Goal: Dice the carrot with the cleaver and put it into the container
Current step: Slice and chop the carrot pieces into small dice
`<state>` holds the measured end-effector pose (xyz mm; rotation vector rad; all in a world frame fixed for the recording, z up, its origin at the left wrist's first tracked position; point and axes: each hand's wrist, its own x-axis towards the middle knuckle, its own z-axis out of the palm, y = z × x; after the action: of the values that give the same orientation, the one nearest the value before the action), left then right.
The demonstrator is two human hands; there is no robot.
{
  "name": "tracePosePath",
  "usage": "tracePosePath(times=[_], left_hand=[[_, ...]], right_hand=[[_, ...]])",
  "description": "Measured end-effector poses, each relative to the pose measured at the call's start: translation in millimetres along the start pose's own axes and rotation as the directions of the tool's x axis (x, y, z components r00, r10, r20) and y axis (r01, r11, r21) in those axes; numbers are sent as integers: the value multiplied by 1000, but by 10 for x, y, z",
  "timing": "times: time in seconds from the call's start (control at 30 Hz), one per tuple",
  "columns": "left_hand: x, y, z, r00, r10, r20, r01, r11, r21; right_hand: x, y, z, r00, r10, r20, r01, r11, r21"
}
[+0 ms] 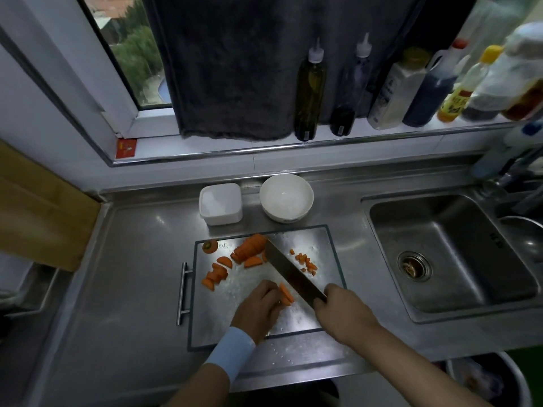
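Carrot (249, 249) on the steel cutting board (323, 251), mostly half-round slices stacked and scattered at the far left. A small heap of dice (305, 261) lies right of the cleaver (289, 271). Left hand (258, 309) curled, pinning a few carrot strips (286, 293) against the blade. Right hand (340, 306) clamped round the cleaver handle; hands near, not touching. White container (220, 204) behind the board holds no carrot (nor does the bowl (286, 198) beside it). Estimate: dicing well under half done, transfer not begun.
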<state>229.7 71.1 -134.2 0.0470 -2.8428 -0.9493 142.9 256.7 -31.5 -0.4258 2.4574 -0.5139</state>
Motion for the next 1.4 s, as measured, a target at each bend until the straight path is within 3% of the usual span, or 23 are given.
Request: tracePosePath(times=[0.1, 0.2, 0.27, 0.4, 0.57, 0.8, 0.93, 1.13, 1.4], left_hand=[[13, -45, -66, 999, -34, 21, 33, 999, 37], [123, -33, -129, 997, 64, 38, -69, 987, 143], [212, 6, -136, 991, 93, 99, -105, 987, 121], [263, 7, -83, 981, -14, 193, -4, 996, 90], [74, -16, -25, 983, -169, 68, 161, 982, 102], [-92, 123, 11, 926, -370, -68, 371, 929, -1], [-125, 108, 0, 944, -323, -60, 322, 946, -31], [-199, -41, -46, 993, -107, -54, 109, 993, 46], [-194, -96, 5, 986, -146, -84, 145, 989, -12]], right_hand=[[18, 14, -83, 1000, 13, -25, -12, 1000, 21], [30, 43, -103, 999, 34, -21, -33, 999, 26], [36, 73, -80, 999, 46, -11, -46, 999, 11], [18, 118, -1, 999, 45, 5, -45, 999, -22], [-5, 103, 81, 999, -19, 27, 21, 998, -61], [58, 13, 188, 994, -85, 71, 91, 992, -89], [91, -12, 188, 992, -103, 73, 110, 988, -106], [118, -21, 203, 992, -102, 75, 112, 985, -134], [104, -44, 260, 989, -115, 91, 125, 986, -111]])
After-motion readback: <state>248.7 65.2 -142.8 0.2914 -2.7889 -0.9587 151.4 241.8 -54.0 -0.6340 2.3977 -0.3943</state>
